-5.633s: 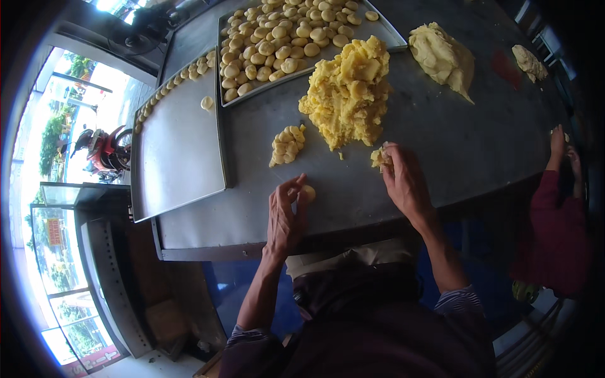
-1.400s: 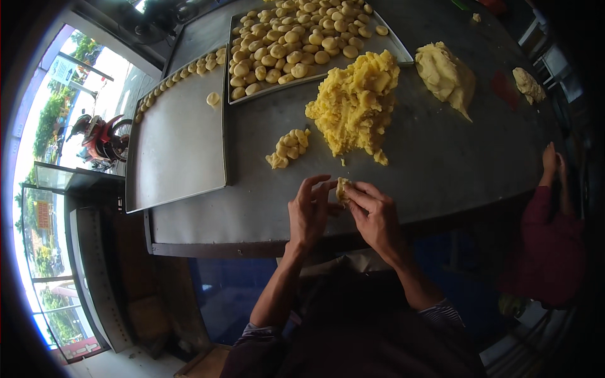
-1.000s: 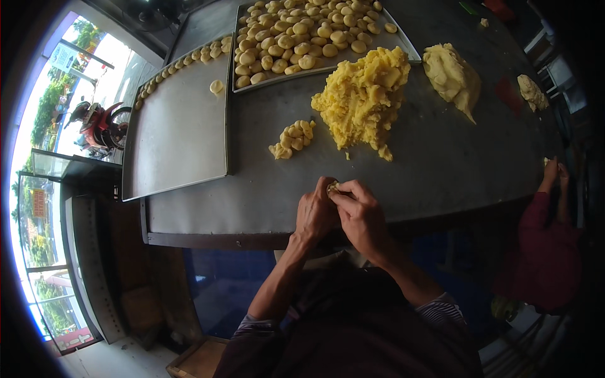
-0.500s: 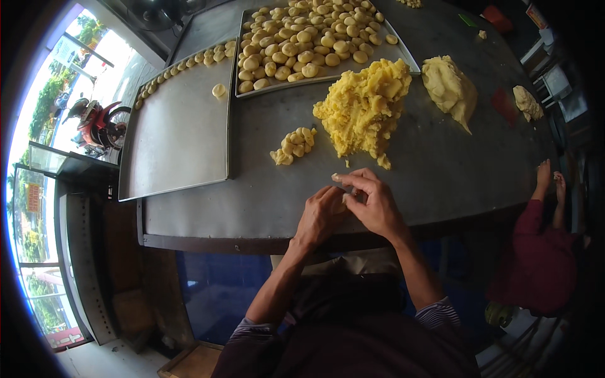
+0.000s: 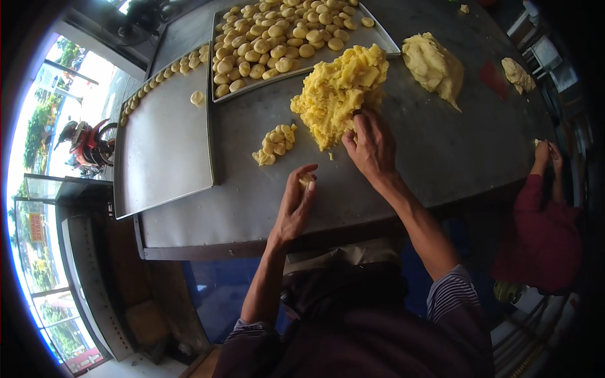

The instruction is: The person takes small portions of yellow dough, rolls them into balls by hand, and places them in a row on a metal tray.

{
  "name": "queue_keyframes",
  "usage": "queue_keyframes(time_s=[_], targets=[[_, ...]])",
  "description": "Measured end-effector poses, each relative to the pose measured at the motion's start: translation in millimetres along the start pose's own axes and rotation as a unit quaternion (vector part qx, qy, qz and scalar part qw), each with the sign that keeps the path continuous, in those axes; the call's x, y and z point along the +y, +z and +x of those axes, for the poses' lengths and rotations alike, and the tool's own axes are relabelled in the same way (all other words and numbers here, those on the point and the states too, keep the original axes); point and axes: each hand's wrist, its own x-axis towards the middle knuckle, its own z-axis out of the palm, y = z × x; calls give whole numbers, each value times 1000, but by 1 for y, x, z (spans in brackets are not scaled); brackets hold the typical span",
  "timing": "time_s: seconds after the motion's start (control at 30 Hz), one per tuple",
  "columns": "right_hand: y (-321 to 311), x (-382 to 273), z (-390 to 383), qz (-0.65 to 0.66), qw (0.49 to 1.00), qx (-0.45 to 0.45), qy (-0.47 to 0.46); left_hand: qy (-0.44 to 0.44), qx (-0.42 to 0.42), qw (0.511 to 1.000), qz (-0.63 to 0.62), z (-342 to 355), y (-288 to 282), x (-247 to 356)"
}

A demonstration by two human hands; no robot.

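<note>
At the near right side of the yellow mass (image 5: 337,88), my right hand (image 5: 374,148) now has its fingers bent against the soft stuff. Half a second ago it was up against my left hand (image 5: 293,208), close to the front edge of the table (image 5: 441,145); now the two are well apart. That splits the work: my left hand keeps to the pale piece (image 5: 306,180) while my right is at the larger supply. My left thumb and fingers are curled around that small piece, and only part of it shows between them. Whether my right fingers have closed on a pinch of the yellow stuff I cannot tell, as their tips are hidden.

The yellow mass stands in a tall heap on the table, just beyond my right hand, bright, moist-looking and craggy, with a ragged outline and a small crumb (image 5: 331,156) lying apart from its near edge. The pale piece is smoother and lighter in colour. To the left of the heap sits a knobbly cluster (image 5: 275,143) of small pale lumps. Farther back, a crowd of round pieces (image 5: 277,38) fills most of a metal tray (image 5: 383,45), and a smooth, pale dough lump (image 5: 433,68) slumps to the right.
</note>
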Motion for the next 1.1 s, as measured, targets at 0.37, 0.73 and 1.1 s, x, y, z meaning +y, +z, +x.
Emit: queue_keyframes(time_s=[0.37,0.73,1.1], targets=[[-51,-5,-73,43,996,-79,23,141,94,910,378,-7,-28,1],[-53,-11,-61,10,991,-124,57,153,182,770,592,57,-30,16],[-71,16,-39,69,986,-120,93,47,17,915,400,-22,-42,31]])
